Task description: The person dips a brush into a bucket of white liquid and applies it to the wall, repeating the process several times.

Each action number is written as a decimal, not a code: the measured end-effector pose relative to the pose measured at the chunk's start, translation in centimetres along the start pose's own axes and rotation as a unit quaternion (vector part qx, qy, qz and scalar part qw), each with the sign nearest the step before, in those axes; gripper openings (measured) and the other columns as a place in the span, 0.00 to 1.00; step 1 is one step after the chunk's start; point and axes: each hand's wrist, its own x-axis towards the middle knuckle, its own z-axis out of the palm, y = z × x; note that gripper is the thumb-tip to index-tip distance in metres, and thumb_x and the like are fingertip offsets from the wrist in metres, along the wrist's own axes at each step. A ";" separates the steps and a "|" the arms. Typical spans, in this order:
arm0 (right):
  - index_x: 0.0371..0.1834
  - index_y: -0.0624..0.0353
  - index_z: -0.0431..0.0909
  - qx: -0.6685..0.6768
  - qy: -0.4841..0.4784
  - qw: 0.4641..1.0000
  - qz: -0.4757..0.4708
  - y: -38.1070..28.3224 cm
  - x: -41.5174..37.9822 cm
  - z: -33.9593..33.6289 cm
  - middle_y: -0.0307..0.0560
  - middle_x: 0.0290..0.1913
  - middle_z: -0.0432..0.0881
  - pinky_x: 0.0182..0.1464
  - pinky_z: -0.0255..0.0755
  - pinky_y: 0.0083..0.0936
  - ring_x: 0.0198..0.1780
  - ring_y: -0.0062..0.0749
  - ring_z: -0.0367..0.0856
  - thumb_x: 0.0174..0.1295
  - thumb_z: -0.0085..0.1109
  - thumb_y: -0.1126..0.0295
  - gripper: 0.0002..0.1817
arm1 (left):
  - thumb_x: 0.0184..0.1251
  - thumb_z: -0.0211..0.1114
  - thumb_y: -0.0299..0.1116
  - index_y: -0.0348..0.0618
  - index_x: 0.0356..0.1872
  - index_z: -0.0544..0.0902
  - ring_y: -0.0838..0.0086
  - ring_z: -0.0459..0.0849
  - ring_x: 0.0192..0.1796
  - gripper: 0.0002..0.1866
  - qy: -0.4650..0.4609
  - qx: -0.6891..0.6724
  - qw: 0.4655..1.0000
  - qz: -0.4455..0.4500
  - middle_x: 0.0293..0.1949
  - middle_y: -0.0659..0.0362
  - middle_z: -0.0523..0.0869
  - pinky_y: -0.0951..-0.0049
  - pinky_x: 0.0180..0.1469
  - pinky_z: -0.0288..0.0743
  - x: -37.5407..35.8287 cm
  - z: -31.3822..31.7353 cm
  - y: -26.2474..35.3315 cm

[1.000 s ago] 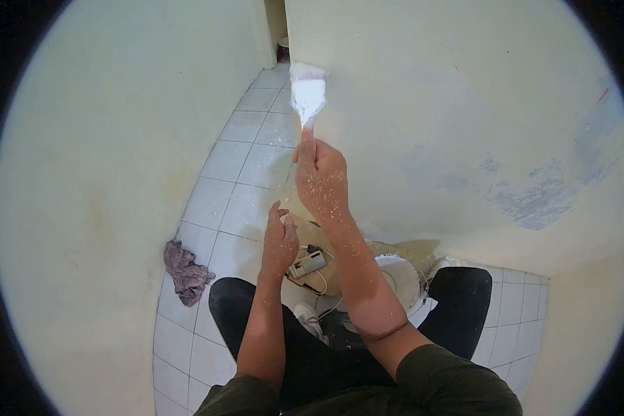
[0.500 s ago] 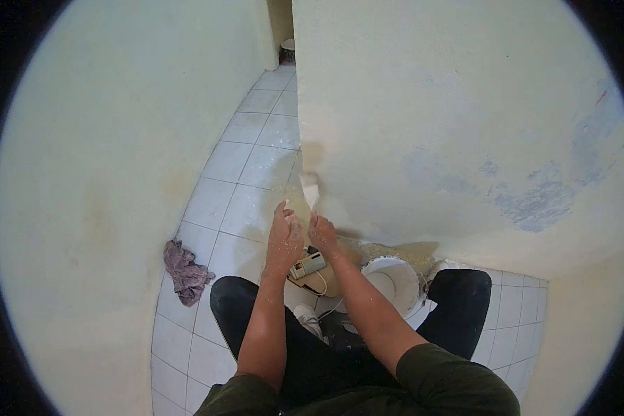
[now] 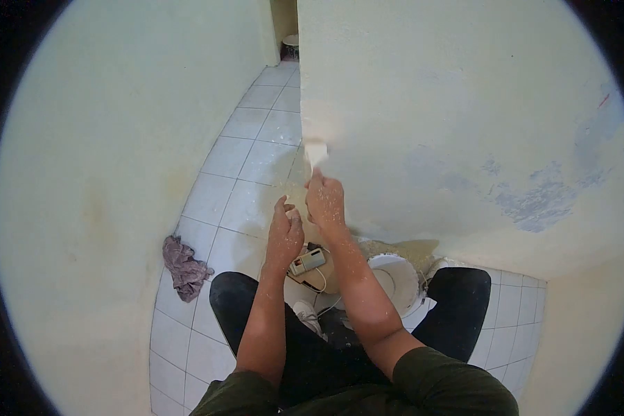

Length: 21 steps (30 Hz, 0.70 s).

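Observation:
My right hand (image 3: 326, 201) is wrapped round the handle of a putty knife (image 3: 317, 153). Its pale, wide blade lies against the wall (image 3: 409, 90), close to the wall's left edge. White specks cover the hand and forearm. Lower and to the left, my left hand (image 3: 285, 232) is held with curled fingers near the wall's edge. Something pale shows at its fingertips, too small to name. A white bucket (image 3: 417, 284) with a smeared rim stands on the floor below my right forearm.
Between my forearms lies a beige boxy device (image 3: 308, 262) with a cord. A crumpled purplish cloth (image 3: 185, 269) lies on the white tiles (image 3: 246, 208) at left. Bluish-grey patches (image 3: 537, 197) mark the wall at right. Another container (image 3: 290, 46) stands in the far doorway.
My right hand has moved up along the wall's edge, carrying the putty knife higher with its blade on the wall. My left hand has barely moved.

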 end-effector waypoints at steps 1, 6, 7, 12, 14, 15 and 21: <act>0.24 0.64 0.74 -0.002 0.011 0.999 -0.046 -1.9 -0.4 0.1 0.36 0.12 0.64 0.14 0.56 0.30 0.13 0.24 0.65 0.76 0.44 0.54 0.27 | 0.76 0.50 0.32 0.32 0.71 0.59 0.48 0.81 0.55 0.26 -0.001 -0.004 1.000 0.000 0.57 0.39 0.78 0.57 0.58 0.73 0.0 0.0 0.1; 0.25 0.63 0.74 -0.041 0.055 0.970 -0.234 -9.2 -2.8 -0.7 0.39 0.14 0.66 0.22 0.61 0.31 0.17 0.23 0.68 0.78 0.42 0.54 0.27 | 0.77 0.50 0.33 0.31 0.70 0.60 0.49 0.82 0.54 0.26 0.006 0.018 0.999 0.035 0.56 0.39 0.78 0.58 0.57 0.73 -0.3 -0.2 -0.3; 0.25 0.64 0.74 -0.052 0.063 0.965 -0.251 -9.0 -2.5 -0.7 0.43 0.15 0.67 0.24 0.63 0.32 0.18 0.27 0.70 0.78 0.42 0.55 0.27 | 0.77 0.50 0.33 0.31 0.70 0.60 0.49 0.82 0.54 0.26 0.005 0.005 1.000 0.027 0.56 0.39 0.78 0.58 0.57 0.73 -0.1 -0.1 -0.5; 0.28 0.67 0.75 -0.145 0.102 0.955 -0.238 -1.3 0.5 -0.3 0.62 0.23 0.77 0.33 0.68 0.48 0.27 0.58 0.77 0.77 0.42 0.58 0.24 | 0.78 0.48 0.33 0.31 0.70 0.60 0.53 0.83 0.52 0.25 0.009 0.009 1.000 0.026 0.56 0.40 0.78 0.60 0.56 0.74 0.0 0.2 -0.5; 0.32 0.67 0.77 -0.197 0.106 0.954 -0.202 3.4 0.8 0.0 0.66 0.27 0.80 0.34 0.70 0.53 0.32 0.68 0.78 0.76 0.42 0.61 0.22 | 0.80 0.46 0.36 0.33 0.71 0.59 0.59 0.87 0.48 0.25 0.004 0.042 0.999 0.033 0.58 0.42 0.78 0.64 0.53 0.77 0.3 0.4 -1.0; 0.32 0.67 0.77 -0.206 0.092 0.958 -0.177 5.6 0.8 0.0 0.67 0.29 0.80 0.37 0.70 0.54 0.34 0.68 0.79 0.76 0.41 0.60 0.23 | 0.80 0.46 0.36 0.33 0.71 0.59 0.59 0.87 0.48 0.25 0.001 0.034 0.999 0.033 0.57 0.42 0.78 0.64 0.53 0.77 0.2 0.4 -1.0; 0.34 0.68 0.80 -0.278 0.027 0.958 -0.064 16.9 0.7 -0.9 0.70 0.34 0.82 0.47 0.71 0.58 0.41 0.68 0.80 0.76 0.38 0.56 0.26 | 0.80 0.46 0.35 0.34 0.71 0.59 0.59 0.87 0.47 0.25 0.003 0.044 0.998 0.054 0.57 0.43 0.79 0.64 0.52 0.78 0.1 0.2 -1.5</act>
